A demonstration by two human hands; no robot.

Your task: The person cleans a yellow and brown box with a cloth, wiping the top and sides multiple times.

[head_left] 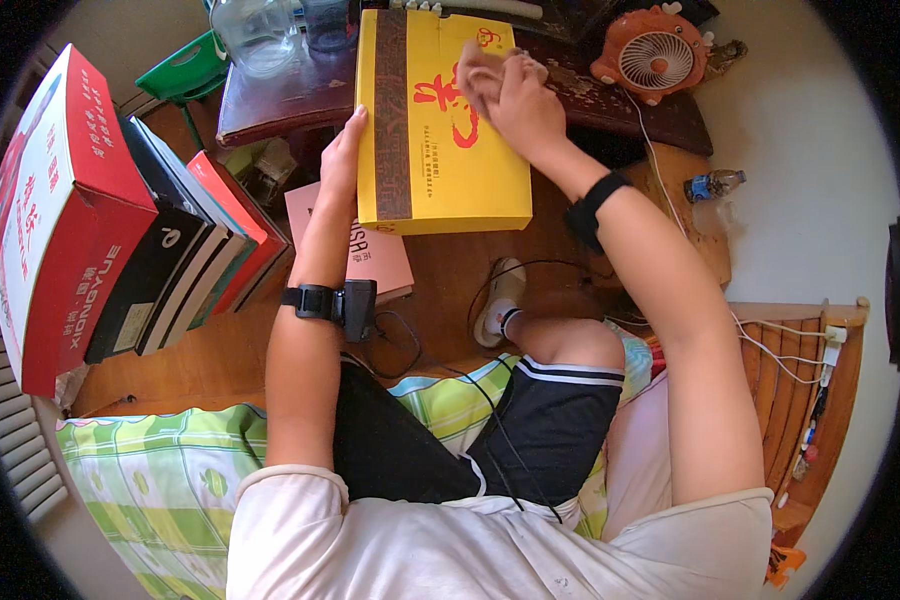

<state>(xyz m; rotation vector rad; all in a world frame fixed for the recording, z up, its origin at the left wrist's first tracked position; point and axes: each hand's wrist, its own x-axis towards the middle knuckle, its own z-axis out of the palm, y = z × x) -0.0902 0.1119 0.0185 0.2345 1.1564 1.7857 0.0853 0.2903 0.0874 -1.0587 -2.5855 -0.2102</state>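
A large yellow box (445, 190) with a brown patterned band and red lettering stands tilted in front of me, partly over the dark table. My left hand (342, 160) grips the box by its left side, thumb along the edge; its other fingers are hidden behind. A crumpled brownish-pink cloth (478, 78) is bunched in my right hand (526, 105), which presses it near the upper right of the box's front face.
Stacked boxes, the front one red and white (90, 190), stand at the left. A pink box (380, 262) lies below the yellow one. On the dark table (290, 105) are clear jars (260, 40) and an orange fan (660, 58). A bottle (715, 184) lies right; cables cross the floor.
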